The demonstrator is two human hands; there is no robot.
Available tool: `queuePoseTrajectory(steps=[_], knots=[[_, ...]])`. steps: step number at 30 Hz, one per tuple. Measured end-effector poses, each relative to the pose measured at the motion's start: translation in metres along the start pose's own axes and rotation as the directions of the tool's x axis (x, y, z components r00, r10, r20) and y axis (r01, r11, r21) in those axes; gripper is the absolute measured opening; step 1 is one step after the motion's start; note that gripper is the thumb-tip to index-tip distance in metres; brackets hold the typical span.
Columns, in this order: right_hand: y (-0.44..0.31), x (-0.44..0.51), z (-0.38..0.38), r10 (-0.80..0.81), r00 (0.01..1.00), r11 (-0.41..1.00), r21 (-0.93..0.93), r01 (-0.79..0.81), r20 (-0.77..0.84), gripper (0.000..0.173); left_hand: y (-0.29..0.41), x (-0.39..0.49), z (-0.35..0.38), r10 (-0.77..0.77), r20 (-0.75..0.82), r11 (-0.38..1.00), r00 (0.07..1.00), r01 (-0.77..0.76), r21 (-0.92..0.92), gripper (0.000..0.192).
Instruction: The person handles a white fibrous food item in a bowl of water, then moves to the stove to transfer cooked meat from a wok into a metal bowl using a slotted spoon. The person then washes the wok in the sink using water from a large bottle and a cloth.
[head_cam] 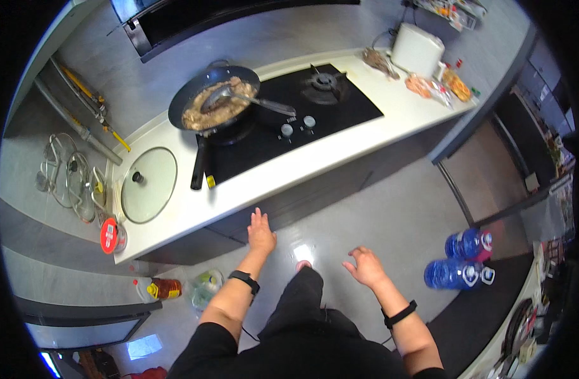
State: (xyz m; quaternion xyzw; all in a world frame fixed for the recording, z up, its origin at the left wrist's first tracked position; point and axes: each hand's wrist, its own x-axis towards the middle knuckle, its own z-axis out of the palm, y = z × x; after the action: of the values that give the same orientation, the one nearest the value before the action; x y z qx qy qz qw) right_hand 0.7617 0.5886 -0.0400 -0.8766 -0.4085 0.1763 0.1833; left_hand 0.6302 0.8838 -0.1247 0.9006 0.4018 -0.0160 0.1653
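Observation:
My left hand (261,235) hangs in the air just short of the counter's front edge, fingers extended, holding nothing. Over the floor to its right is my right hand (365,266), also without anything in it, its thumb apart from the slightly bent fingers. Ahead of me a dark wok (175,108) sits on the left burner of a black glass gas hob (337,116). Pieces of food in light brown liquid (199,116) fill its bottom. A metal ladle (270,105) rests in the wok, its handle reaching out over the hob. The wok's black handle (198,163) points toward me.
A glass lid (149,189) and a red-topped tub (110,237) are on the white counter (289,163). Bagged food (424,87) lies at the right, by a white appliance (417,49). Floor items include an oil bottle (168,288) and large blue bottles (448,274). Lids hang at left.

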Motion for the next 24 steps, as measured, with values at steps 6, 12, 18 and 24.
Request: queuePoseTrajectory(steps=[6, 12, 18, 24], knots=[[-0.001, 0.074, -0.010, -0.032, 0.961, 0.999, -0.018, 0.038, 0.275, 0.033, 0.017, 0.072, 0.009, -0.070, 0.101, 0.997, 0.992, 0.066, 0.048, 0.067], [-0.010, 0.109, -0.007, -0.046, 0.904, 0.991, -0.092, 0.093, 0.425, 0.031, 0.031, 0.088, 0.009, -0.193, 0.095, 0.981, 0.977, 0.191, 0.033, 0.064], [0.000, 0.125, -0.007, -0.151, 0.837, 0.965, -0.105, 0.240, 0.526, 0.031, 0.032, 0.090, 0.007, -0.185, 0.036, 0.982, 0.982, 0.184, 0.037, 0.071], [0.036, 0.138, -0.027, -0.159, 0.866, 0.966, -0.105, 0.235, 0.475, 0.028, 0.049, 0.063, 0.020, -0.218, -0.185, 0.975, 0.958, 0.205, -0.087, 0.074]])
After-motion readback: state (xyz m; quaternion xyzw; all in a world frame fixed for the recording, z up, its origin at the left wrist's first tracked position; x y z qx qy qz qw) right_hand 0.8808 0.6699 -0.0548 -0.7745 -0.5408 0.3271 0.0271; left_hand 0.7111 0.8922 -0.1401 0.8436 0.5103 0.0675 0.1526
